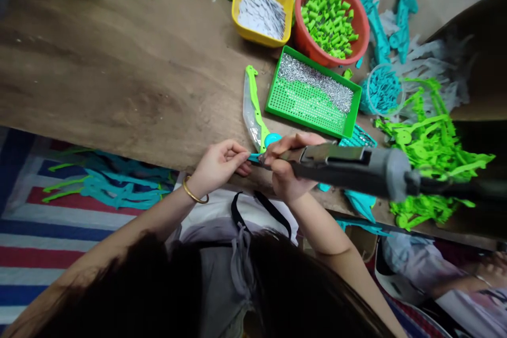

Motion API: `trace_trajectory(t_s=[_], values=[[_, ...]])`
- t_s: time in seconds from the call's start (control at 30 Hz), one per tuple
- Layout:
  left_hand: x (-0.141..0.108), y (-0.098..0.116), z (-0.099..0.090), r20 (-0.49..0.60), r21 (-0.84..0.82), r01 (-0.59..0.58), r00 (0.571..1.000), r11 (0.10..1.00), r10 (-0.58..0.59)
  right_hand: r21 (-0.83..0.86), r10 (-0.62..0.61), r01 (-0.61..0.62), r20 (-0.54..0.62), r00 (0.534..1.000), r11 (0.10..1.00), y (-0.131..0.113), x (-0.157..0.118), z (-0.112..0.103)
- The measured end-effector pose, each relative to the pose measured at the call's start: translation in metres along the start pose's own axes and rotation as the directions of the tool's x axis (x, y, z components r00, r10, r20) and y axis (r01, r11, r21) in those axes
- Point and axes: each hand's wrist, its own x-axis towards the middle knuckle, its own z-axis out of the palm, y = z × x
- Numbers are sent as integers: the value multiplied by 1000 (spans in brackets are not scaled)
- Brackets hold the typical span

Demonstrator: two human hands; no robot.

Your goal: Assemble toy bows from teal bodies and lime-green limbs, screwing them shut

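My left hand (222,163), with a gold bangle at the wrist, pinches the end of a small blue piece (253,157) at the table's front edge. A dark power screwdriver (340,165) lies across my right hand (291,166), whose fingers wrap round its front end. Its tip meets the blue piece. Just beyond my hands a curved green part with a clear blade-like panel (252,111) rests on the table, a round blue disc (272,139) at its lower end. My right fingers partly cover the disc.
A green tray (273,100) of screws, a yellow bowl (235,5) of silvery pieces and a red bowl (364,37) of green pieces stand beyond my hands. Green parts (428,148) pile at right. Another person's arm (455,285) shows lower right.
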Motion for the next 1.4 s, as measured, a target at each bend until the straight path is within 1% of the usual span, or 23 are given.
trace_trajectory(t_s=[0.07, 0.1, 0.13, 0.17, 0.2, 0.23, 0.3, 0.33, 0.37, 0.4, 0.43, 0.5, 0.6, 0.7, 0.83, 0.93, 1.0, 1.03, 1.07, 1.13, 1.2, 1.3, 1.4], values=[[-4, -2, -7, 2, 29, 2, 1000, 1000, -2, 99, -138, 144, -71, 988, 985, -12, 22, -8], [-7, -2, -12, 7, 87, -12, 1000, 996, 12, 104, -184, 196, -112, 976, 975, -18, 37, -15], [-10, -2, -17, 13, 194, -51, 999, 980, 50, 65, -209, 221, -158, 965, 973, -23, 52, -22], [-12, 0, -21, 19, 343, -124, 992, 931, 125, 29, -220, 231, -204, 954, 973, -26, 68, -30], [-14, 3, -24, 41, 508, -218, 972, 834, 229, 3, -224, 233, -265, 938, 973, -25, 83, -36], [-15, 7, -25, 82, 652, -313, 934, 690, 347, -6, -219, 229, -325, 920, 973, -22, 97, -42], [-13, 14, -17, 208, 804, -457, 815, 380, 541, -29, -231, 245, -455, 860, 969, -5, 116, -46], [-10, 17, -10, 278, 818, -508, 758, 268, 590, -40, -224, 236, -500, 837, 971, 6, 122, -46], [-7, 19, -1, 344, 812, -551, 718, 193, 605, -58, -209, 211, -531, 821, 976, 18, 126, -44], [-2, 20, 9, 403, 799, -584, 695, 141, 596, -73, -185, 173, -541, 820, 982, 29, 127, -42], [2, 20, 19, 447, 790, -605, 683, 103, 578, -88, -159, 132, -541, 826, 987, 38, 127, -39], [10, 17, 34, 497, 792, -609, 689, 49, 528, -108, -117, 71, -511, 852, 992, 49, 124, -34], [18, 11, 44, 513, 816, -578, 715, -12, 476, -105, -135, 95, -488, 862, 990, 52, 119, -31], [19, 9, 44, 519, 825, -563, 713, -56, 471, -104, -192, 162, -492, 849, 981, 52, 118, -30], [18, 9, 45, 519, 835, -543, 718, -94, 463, -100, -192, 164, -469, 862, 981, 50, 122, -31], [19, 9, 43, 482, 852, -520, 731, -63, 484, -85, -194, 175, -498, 845, 981, 32, 120, -34], [20, 9, 41, 454, 860, -510, 732, -34, 509, -58, -220, 222, -517, 827, 973, 13, 110, -35], [21, 9, 39, 441, 864, -504, 733, -23, 518, -25, -226, 248, -507, 832, 969, 4, 102, -35], [22, 10, 38, 431, 868, -496, 738, -14, 519, 20, -221, 262, -480, 849, 965, -5, 92, -34], [23, 12, 37, 416, 876, -482, 754, -2, 509, 94, -188, 238, -370, 910, 967, -17, 69, -31], [23, 13, 37, 410, 880, -475, 766, 5, 495, 90, -161, 190, -256, 953, 978, -20, 48, -29], [23, 13, 37, 414, 878, -478, 757, -2, 506, 29, -178, 187, -193, 965, 982, -14, 29, -30], [23, 11, 36, 420, 874, -485, 740, -16, 524, -10, -159, 159, -145, 977, 987, 0, 21, -36]])
